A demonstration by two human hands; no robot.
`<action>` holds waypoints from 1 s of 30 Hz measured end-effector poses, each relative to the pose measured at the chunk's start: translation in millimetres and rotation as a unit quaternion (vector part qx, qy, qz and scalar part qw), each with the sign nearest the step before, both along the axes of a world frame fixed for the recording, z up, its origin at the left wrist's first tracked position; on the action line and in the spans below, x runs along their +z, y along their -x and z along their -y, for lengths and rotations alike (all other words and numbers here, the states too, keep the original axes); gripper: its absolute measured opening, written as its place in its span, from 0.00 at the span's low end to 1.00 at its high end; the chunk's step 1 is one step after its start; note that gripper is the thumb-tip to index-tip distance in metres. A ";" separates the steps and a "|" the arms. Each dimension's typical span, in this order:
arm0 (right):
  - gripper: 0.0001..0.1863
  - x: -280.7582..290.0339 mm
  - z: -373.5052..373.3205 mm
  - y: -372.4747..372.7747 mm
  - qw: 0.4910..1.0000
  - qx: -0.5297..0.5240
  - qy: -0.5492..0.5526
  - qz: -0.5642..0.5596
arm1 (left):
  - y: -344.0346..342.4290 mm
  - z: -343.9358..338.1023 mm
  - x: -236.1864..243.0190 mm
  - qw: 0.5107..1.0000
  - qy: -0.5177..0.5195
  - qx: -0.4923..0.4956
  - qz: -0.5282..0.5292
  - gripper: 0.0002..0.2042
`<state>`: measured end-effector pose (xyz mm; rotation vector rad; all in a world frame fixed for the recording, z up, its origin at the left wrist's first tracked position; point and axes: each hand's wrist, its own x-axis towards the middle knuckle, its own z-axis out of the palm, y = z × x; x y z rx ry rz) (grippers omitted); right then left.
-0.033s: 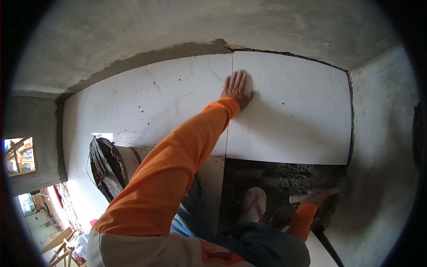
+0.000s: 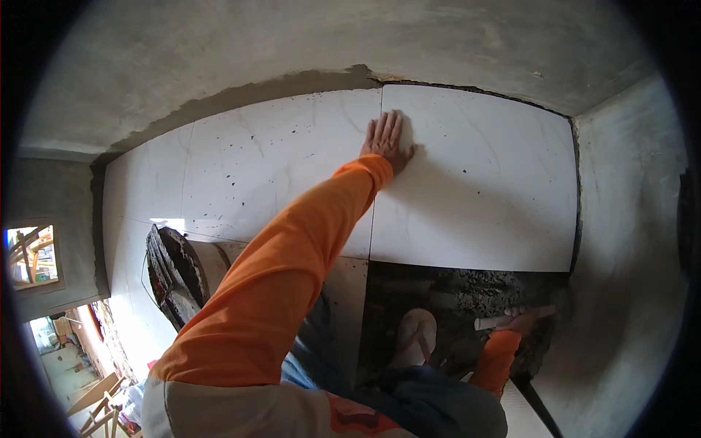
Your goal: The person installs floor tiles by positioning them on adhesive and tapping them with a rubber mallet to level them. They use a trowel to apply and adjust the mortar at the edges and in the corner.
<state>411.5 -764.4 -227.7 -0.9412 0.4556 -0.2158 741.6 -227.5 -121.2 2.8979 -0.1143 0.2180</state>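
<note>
My left hand [image 2: 388, 140] lies flat on a large white veined floor tile [image 2: 482, 190], by its joint with the neighbouring white tile [image 2: 270, 157]. Its fingers point toward the far wall, the thumb spread to the right, and nothing is in it. Low on the right, in shadow, my right hand [image 2: 517, 321] is closed around a pale, rod-like tool [image 2: 493, 323]. The tool lies crosswise over dark, rough mortar [image 2: 482, 288]; its kind is not clear. My sandalled foot [image 2: 416, 336] stands on the dark bed just left of that hand.
A mortar-caked bucket [image 2: 175, 274] stands on the tiles left of my left arm. Bare grey walls rise at the far side [image 2: 350, 36] and right [image 2: 621, 241], with a dark gap along the tile edge. A doorway [image 2: 73, 358] opens at lower left onto wooden pieces.
My left hand has shifted very slightly away from me and left, still flat on the tile. The tool in my right hand has tilted or risen a little.
</note>
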 end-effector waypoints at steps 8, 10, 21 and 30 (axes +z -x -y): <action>0.22 -19.0 -1.7 -21.7 0.906 0.264 -0.291 0.158 | -1.0 -15.7 5.5 0.997 -0.034 0.023 -0.058 0.37; 0.22 -24.4 8.8 -15.5 0.901 0.261 -0.319 0.137 | -2.9 -15.8 6.9 0.997 -0.032 0.022 -0.060 0.37; 0.25 101.0 -129.0 -67.9 0.840 -0.220 0.015 -0.495 | -18.3 -35.9 -2.9 0.997 -0.060 0.033 -0.043 0.39; 0.22 106.1 -105.4 -66.5 0.926 -0.204 -0.029 -0.315 | -69.8 -27.6 15.6 0.996 -0.045 0.048 -0.057 0.32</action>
